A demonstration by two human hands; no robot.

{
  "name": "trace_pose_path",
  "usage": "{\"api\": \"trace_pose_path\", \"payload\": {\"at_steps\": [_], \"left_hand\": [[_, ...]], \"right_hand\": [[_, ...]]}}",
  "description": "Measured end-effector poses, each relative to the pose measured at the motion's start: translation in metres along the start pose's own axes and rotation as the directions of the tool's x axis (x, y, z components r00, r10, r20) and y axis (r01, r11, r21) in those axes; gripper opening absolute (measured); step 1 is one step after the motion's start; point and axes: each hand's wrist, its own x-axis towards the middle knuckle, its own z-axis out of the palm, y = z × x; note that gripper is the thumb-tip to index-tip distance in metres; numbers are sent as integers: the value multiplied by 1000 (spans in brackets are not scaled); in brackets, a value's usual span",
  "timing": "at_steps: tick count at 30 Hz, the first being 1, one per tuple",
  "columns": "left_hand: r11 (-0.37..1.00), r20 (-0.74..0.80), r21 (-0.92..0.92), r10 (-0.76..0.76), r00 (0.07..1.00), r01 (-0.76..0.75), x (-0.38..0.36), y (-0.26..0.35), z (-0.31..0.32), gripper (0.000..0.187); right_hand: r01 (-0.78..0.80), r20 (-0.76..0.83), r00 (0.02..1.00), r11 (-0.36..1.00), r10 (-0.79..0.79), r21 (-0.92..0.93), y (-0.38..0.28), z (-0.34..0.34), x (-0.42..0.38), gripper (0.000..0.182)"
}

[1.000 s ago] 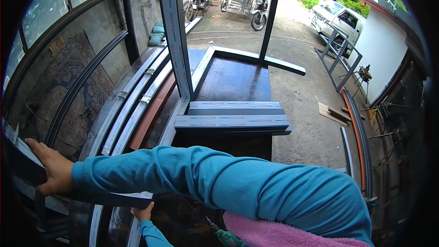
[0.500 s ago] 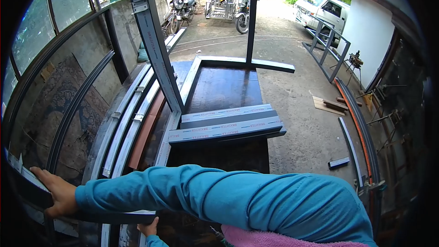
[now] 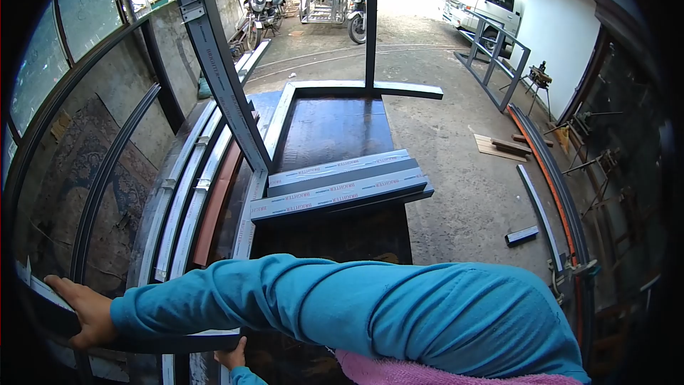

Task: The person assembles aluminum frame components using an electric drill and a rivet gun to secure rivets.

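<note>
My right hand (image 3: 91,315) reaches across at the lower left, in a blue sleeve. Its fingers lie over a dark metal tube (image 3: 167,343), with the thumb on the near side. At the bottom, my left hand (image 3: 231,355) grips the tube's right end, its thumb up; its other fingers are partly hidden. Beyond my forearm, film-covered rectangular tubes (image 3: 342,189) printed with lettering lie across a dark work table (image 3: 324,242). A taller film-covered upright (image 3: 224,75) stands behind them, beside a long frame (image 3: 281,125) on the table.
Long metal profiles (image 3: 187,192) and a reddish-brown bar (image 3: 217,207) lie left of the table. A short tube piece (image 3: 521,235), wood strips (image 3: 502,147) and long bars (image 3: 548,185) are on the floor at right. Motorcycles (image 3: 260,11) and a white van (image 3: 484,1) stand farther off.
The view has shifted slightly, so the background and tubes sit a little further left and higher. Both hands keep the same hold on the dark tube.
</note>
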Motion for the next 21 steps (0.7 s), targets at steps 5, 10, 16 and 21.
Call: {"api": "trace_pose_path", "payload": {"at_steps": [5,10,16,21], "left_hand": [[996,-5,72,-44,999,44,1,-3,4,94],[995,-4,89,-35,999,35,1,1,2,94],[994,-2,104,-31,1000,31,1,3,2,93],[996,0,90,-6,1000,6,8,-20,12,91]], "right_hand": [[-13,-12,1000,999,13,36,-5,-1,-1,98],[-6,-14,1000,999,7,33,-6,-3,0,95],[15,-20,1000,999,-14,42,-4,-4,1,95],[15,-29,999,998,-13,56,-4,-3,0,93]]}}
